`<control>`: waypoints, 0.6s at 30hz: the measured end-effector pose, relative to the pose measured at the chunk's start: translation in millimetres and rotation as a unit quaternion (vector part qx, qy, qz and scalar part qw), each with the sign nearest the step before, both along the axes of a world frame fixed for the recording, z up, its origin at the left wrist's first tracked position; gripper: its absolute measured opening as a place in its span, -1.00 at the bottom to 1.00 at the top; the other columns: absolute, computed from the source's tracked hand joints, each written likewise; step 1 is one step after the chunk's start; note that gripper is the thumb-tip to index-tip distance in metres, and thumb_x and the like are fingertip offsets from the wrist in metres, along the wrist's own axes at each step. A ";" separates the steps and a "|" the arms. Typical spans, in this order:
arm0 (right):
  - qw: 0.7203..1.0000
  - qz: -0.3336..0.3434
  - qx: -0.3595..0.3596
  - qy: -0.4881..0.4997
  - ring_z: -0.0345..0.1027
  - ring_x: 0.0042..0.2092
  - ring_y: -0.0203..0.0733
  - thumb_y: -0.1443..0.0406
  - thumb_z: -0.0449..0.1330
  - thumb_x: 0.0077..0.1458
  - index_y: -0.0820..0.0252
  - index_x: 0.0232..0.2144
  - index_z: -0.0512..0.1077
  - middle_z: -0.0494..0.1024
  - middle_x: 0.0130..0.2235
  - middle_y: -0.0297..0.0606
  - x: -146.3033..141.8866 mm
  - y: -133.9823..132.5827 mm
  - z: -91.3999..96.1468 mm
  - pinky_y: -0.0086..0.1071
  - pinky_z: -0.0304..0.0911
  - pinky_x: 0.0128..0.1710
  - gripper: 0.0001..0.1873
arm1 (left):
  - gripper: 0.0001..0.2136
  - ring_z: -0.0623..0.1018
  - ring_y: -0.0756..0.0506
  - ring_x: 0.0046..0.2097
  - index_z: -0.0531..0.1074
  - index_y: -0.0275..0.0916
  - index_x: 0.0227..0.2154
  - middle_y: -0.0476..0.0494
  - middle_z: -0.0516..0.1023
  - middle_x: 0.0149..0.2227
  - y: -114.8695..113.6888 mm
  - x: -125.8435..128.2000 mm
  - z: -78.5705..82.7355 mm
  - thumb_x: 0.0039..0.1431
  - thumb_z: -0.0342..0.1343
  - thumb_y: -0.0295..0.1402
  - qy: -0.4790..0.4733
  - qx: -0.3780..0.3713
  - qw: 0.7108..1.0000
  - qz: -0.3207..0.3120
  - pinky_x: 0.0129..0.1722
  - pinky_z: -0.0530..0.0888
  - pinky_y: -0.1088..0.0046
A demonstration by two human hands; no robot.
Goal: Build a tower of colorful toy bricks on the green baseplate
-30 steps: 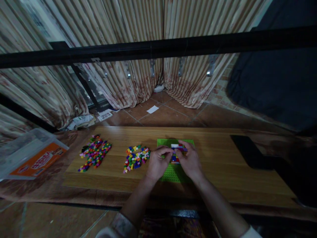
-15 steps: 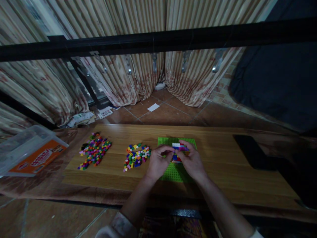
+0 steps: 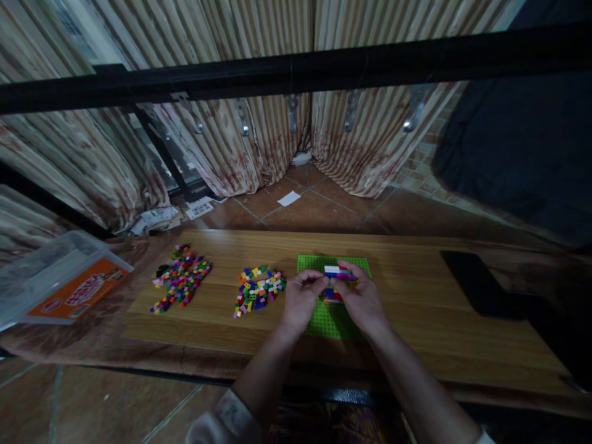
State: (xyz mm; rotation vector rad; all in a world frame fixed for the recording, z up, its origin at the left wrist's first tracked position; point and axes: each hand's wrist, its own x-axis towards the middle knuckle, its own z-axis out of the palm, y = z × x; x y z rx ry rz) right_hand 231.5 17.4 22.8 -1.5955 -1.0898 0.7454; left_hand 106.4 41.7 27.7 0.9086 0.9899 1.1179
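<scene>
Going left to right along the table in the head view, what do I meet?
clear plastic box → far-left brick pile → second brick pile → left hand → right hand → flat black object

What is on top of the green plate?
A small brick stack stands on the green plate, pinched by the left hand and right hand. The hands cover part of it and the plate's middle.
</scene>
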 end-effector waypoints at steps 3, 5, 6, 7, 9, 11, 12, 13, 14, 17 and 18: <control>1.000 -0.004 -0.008 0.010 0.41 -0.08 -0.07 0.15 0.24 -0.10 0.12 -0.04 0.44 0.52 -0.09 -0.19 0.0 0.0 -0.9 -0.13 0.31 -0.04 -0.49 | -0.88 0.38 0.06 -0.46 0.48 -0.27 -0.57 0.03 0.45 -0.55 -0.3 1.2 -0.3 -0.20 0.30 -0.37 -0.002 -0.003 1.000 0.006 -0.39 0.31 0.53; 1.000 -0.004 -0.010 0.015 0.41 -0.07 -0.07 0.14 0.25 -0.11 0.13 -0.05 0.45 0.52 -0.08 -0.19 0.5 -0.2 -1.1 -0.13 0.30 -0.03 -0.48 | -0.88 0.36 0.07 -0.48 0.48 -0.27 -0.59 0.05 0.44 -0.58 -0.7 2.1 0.5 -0.20 0.30 -0.36 -0.006 -0.008 1.000 0.009 -0.41 0.30 0.53; 1.000 -0.003 -0.009 0.016 0.41 -0.06 -0.06 0.13 0.26 -0.12 0.12 -0.06 0.46 0.52 -0.07 -0.19 0.8 -0.4 -0.9 -0.12 0.30 -0.02 -0.48 | -0.87 0.36 0.07 -0.49 0.48 -0.27 -0.59 0.05 0.43 -0.58 -1.1 2.5 1.1 -0.21 0.30 -0.36 -0.009 -0.012 1.000 0.010 -0.42 0.30 0.53; 1.000 -0.003 -0.007 0.020 0.41 -0.06 -0.06 0.12 0.27 -0.13 0.12 -0.07 0.47 0.53 -0.08 -0.19 1.1 -0.6 -0.5 -0.12 0.30 -0.02 -0.48 | -0.86 0.36 0.07 -0.49 0.48 -0.27 -0.59 0.04 0.44 -0.57 -1.5 2.8 1.7 -0.21 0.31 -0.35 -0.012 -0.017 1.000 0.012 -0.42 0.31 0.54; 0.999 0.000 -0.004 0.036 0.42 -0.09 -0.07 0.09 0.29 -0.15 0.11 -0.08 0.48 0.55 -0.10 -0.21 1.8 -1.1 1.1 -0.13 0.31 -0.03 -0.47 | -0.83 0.38 0.06 -0.47 0.48 -0.27 -0.57 0.03 0.45 -0.56 -2.9 2.2 3.2 -0.22 0.33 -0.33 -0.023 -0.030 0.999 0.013 -0.41 0.33 0.53; 0.997 0.001 -0.003 0.073 0.45 -0.14 -0.09 0.05 0.29 -0.13 0.11 -0.05 0.47 0.56 -0.12 -0.21 3.0 -1.8 3.3 -0.14 0.33 -0.07 -0.44 | -0.79 0.40 0.06 -0.46 0.49 -0.29 -0.55 0.00 0.46 -0.54 -4.6 -0.4 5.0 -0.21 0.34 -0.27 -0.038 -0.043 0.998 0.010 -0.39 0.35 0.53; 0.995 -0.004 0.001 0.095 0.45 -0.15 -0.11 0.03 0.28 -0.12 0.12 -0.04 0.46 0.56 -0.11 -0.20 4.1 -2.3 4.3 -0.14 0.33 -0.08 -0.43 | -0.77 0.41 0.06 -0.45 0.50 -0.29 -0.54 -0.01 0.47 -0.53 -5.5 -2.5 5.9 -0.19 0.34 -0.24 -0.045 -0.047 0.998 0.009 -0.38 0.36 0.53; 0.993 -0.013 0.008 0.115 0.45 -0.15 -0.11 0.03 0.27 -0.10 0.13 -0.02 0.45 0.56 -0.10 -0.19 5.6 -2.9 5.2 -0.13 0.34 -0.08 -0.42 | -0.74 0.42 0.06 -0.45 0.50 -0.30 -0.53 -0.03 0.48 -0.51 -6.4 -5.0 6.9 -0.18 0.33 -0.20 -0.049 -0.049 0.998 0.010 -0.37 0.38 0.53; 0.991 -0.027 0.020 0.132 0.45 -0.14 -0.11 0.02 0.27 -0.09 0.13 -0.03 0.45 0.56 -0.08 -0.18 7.6 -3.9 5.7 -0.13 0.33 -0.07 -0.42 | -0.72 0.44 0.05 -0.44 0.50 -0.30 -0.52 -0.06 0.50 -0.48 -7.2 -7.5 7.9 -0.17 0.33 -0.17 -0.050 -0.050 0.997 0.013 -0.37 0.39 0.52; 0.984 -0.080 0.057 0.149 0.42 -0.05 -0.05 0.04 0.30 -0.13 0.14 -0.10 0.49 0.56 -0.07 -0.16 14.6 -9.6 4.8 -0.06 0.29 -0.01 -0.48 | -0.66 0.45 0.06 -0.43 0.50 -0.30 -0.49 -0.10 0.52 -0.43 -7.9 -12.3 9.6 -0.14 0.31 -0.09 -0.031 -0.045 0.998 0.032 -0.37 0.39 0.53; 0.982 -0.092 0.060 0.152 0.42 -0.05 -0.03 0.05 0.31 -0.14 0.14 -0.14 0.50 0.57 -0.08 -0.16 16.6 -12.6 3.8 -0.03 0.28 0.00 -0.50 | -0.66 0.45 0.05 -0.43 0.50 -0.30 -0.49 -0.09 0.52 -0.43 -7.4 -12.2 9.3 -0.13 0.30 -0.07 -0.017 -0.038 0.999 0.034 -0.38 0.39 0.54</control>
